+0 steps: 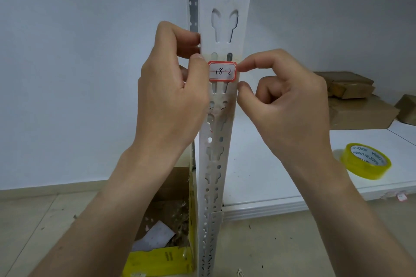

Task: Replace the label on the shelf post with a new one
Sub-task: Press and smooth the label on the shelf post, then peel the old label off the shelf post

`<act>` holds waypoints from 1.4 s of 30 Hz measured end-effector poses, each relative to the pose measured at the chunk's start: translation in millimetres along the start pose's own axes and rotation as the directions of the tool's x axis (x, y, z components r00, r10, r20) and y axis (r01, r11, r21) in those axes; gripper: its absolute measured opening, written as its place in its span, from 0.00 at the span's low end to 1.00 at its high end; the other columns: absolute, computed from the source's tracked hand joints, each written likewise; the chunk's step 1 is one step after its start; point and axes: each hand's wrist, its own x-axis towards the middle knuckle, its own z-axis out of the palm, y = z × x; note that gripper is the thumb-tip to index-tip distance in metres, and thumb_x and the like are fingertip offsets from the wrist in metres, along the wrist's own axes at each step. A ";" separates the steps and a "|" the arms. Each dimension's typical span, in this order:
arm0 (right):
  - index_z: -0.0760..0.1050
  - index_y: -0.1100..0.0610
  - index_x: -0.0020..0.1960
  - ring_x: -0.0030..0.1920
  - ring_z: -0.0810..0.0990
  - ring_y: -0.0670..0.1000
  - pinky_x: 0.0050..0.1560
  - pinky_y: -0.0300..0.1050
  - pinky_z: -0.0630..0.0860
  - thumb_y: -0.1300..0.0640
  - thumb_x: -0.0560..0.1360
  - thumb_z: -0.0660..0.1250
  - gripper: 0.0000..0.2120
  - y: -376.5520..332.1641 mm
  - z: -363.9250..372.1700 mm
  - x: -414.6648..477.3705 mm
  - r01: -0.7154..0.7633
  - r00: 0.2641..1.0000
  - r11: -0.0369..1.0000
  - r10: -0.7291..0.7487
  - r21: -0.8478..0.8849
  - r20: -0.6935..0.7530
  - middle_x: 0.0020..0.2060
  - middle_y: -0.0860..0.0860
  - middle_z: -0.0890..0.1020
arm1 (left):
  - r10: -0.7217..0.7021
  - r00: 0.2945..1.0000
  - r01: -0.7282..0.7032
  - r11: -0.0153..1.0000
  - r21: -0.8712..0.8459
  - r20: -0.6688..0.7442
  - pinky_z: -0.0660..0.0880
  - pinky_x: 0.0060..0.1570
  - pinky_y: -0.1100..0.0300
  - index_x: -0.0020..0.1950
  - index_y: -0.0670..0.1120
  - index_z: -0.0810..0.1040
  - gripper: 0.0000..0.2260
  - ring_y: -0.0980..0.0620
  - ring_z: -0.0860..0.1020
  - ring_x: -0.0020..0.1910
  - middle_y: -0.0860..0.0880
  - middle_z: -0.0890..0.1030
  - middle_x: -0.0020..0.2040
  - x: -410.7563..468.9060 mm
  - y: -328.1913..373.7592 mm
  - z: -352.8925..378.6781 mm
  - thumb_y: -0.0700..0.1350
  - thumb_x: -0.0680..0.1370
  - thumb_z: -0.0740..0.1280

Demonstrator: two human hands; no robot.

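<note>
1. A white shelf board (281, 164) sits low, to the right of the shelf post (221, 28).
2. A yellow tape roll (365, 161) lies near its front edge, and brown cardboard parcels (358, 105) are piled at its back.
3. On the floor (45, 220), just left of the post, stands an open cardboard box (166, 258) holding paper scraps.

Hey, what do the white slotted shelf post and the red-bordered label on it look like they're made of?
The white slotted shelf post: probably painted sheet metal, judging by its thin, matte faces and cleanly punched slots. The red-bordered label: likely matte paper sticker, since it carries handwritten ink.
</note>
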 end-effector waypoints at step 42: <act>0.81 0.51 0.52 0.23 0.73 0.57 0.29 0.53 0.72 0.54 0.81 0.71 0.02 -2.6 4.8 4.6 -0.031 0.997 0.994 0.023 0.109 0.069 0.23 0.54 0.76 | 0.052 0.998 -0.053 0.997 -0.058 -0.028 0.82 0.37 0.60 0.58 0.49 0.70 0.09 0.53 0.82 0.47 0.56 0.80 0.53 -7.0 -10.8 5.3 0.41 0.79 0.63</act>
